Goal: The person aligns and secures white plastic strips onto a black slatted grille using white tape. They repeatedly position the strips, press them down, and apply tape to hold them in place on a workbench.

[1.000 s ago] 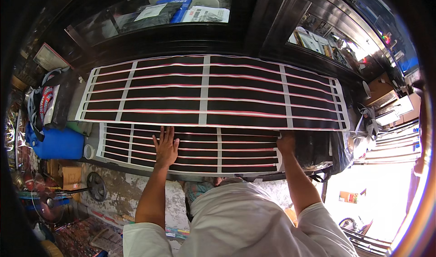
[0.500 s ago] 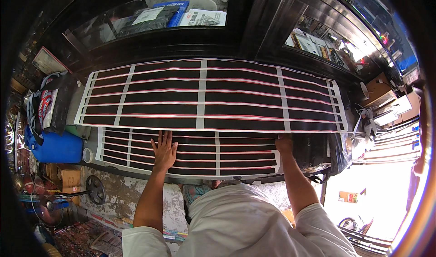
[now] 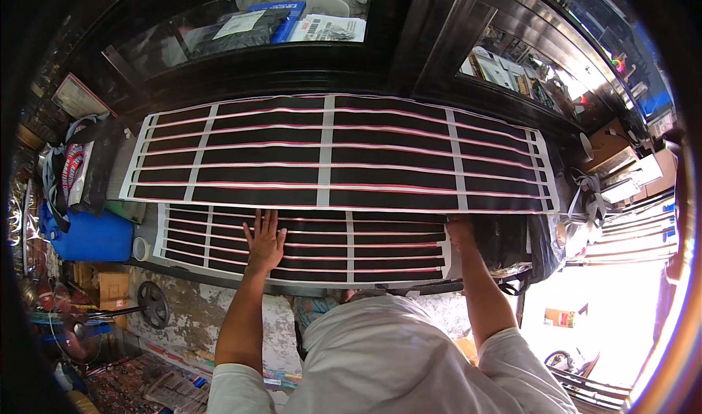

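Observation:
Two long printed sheets, black with white and red stripes, lie one in front of the other. The far striped sheet (image 3: 387, 162) is the larger, and its front edge overlaps the back of the near striped sheet (image 3: 314, 249). My left hand (image 3: 265, 246) rests flat on the near sheet, left of its middle, with fingers spread toward the far sheet's edge. At the near sheet's right end is my right hand (image 3: 461, 231), its fingers curled in and its tips hidden. Whatever it may be gripping there cannot be made out.
Behind the sheets stands a dark cabinet (image 3: 292, 70) with glass panes. A blue container (image 3: 95, 235) and a white tape roll (image 3: 142, 249) are at the left. Black plastic wrapping (image 3: 548, 246) lies at the right, near a small cup (image 3: 586, 146).
Both hands and the two sheets stay nearly where they were. My left sleeve has shifted slightly to the right.

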A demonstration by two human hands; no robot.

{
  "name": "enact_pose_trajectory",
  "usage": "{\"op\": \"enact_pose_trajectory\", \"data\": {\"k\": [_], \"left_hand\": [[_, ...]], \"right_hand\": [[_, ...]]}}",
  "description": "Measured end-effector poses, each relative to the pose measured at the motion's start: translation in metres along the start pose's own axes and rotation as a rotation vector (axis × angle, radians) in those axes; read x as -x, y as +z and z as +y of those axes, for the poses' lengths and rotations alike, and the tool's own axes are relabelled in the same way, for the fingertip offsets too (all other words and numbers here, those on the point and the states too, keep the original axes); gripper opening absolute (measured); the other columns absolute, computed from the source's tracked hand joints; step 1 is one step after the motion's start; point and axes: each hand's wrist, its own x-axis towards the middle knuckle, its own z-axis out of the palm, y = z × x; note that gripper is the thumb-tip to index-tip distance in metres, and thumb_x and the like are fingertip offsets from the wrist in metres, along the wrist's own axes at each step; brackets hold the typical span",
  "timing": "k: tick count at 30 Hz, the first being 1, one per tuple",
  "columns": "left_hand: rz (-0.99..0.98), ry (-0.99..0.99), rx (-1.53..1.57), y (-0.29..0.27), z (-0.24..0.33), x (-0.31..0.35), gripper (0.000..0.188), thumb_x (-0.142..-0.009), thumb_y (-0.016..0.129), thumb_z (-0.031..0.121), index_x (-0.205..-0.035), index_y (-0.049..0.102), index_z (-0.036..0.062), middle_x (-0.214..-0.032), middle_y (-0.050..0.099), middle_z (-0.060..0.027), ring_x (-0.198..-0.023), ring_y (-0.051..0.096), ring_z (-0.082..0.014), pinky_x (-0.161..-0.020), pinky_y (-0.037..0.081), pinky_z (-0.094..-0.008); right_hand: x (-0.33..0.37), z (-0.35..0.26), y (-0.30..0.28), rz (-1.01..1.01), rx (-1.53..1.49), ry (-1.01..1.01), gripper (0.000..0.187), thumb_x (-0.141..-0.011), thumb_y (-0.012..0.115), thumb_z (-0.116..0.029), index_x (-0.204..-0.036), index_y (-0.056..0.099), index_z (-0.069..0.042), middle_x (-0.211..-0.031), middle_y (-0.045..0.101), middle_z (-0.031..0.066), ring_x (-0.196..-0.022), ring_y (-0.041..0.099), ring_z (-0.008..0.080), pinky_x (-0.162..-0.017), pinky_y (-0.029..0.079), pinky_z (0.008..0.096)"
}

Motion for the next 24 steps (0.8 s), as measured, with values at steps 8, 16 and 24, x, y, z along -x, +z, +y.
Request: {"op": "enact_pose_trajectory", "data": {"k": [8,16,24], "left_hand": [[0.023,-0.001,-0.029,0.007,-0.007,0.001,0.070,-0.117,0.021,0.052,-0.174,0.016,0.0134,-0.180,0.017,-0.0094,-0.168,0.005,-0.0330,-0.130,-0.001,-0.0708],[0.033,0.004,-0.023,0.004,-0.007,0.002,0.069,-0.117,0.020,0.052,-0.174,0.016,0.0147,-0.180,0.018,-0.0093,-0.168,0.005,-0.0331,-0.130,-0.001,-0.0710],[0.065,0.024,-0.018,0.006,-0.005,0.000,0.070,-0.116,0.018,0.055,-0.174,0.017,0.0159,-0.180,0.019,-0.0075,-0.168,0.007,-0.0323,-0.130,0.001,-0.0720]], "right_hand": [[0.047,-0.009,-0.030,-0.083,0.086,0.074,0.052,-0.083,0.073,-0.014,-0.132,0.060,-0.002,-0.124,0.071,0.0238,-0.120,0.070,0.0357,-0.104,0.054,0.0440],[0.066,-0.030,-0.032,-0.104,-0.069,0.271,0.051,-0.092,0.080,-0.025,-0.130,0.061,0.003,-0.125,0.071,0.0255,-0.117,0.070,0.0356,-0.100,0.055,0.0457],[0.053,0.040,-0.013,-0.204,-0.053,0.212,0.039,-0.097,0.075,-0.031,-0.115,0.075,0.004,-0.109,0.076,0.0239,-0.102,0.074,0.0364,-0.086,0.057,0.0501]]}}
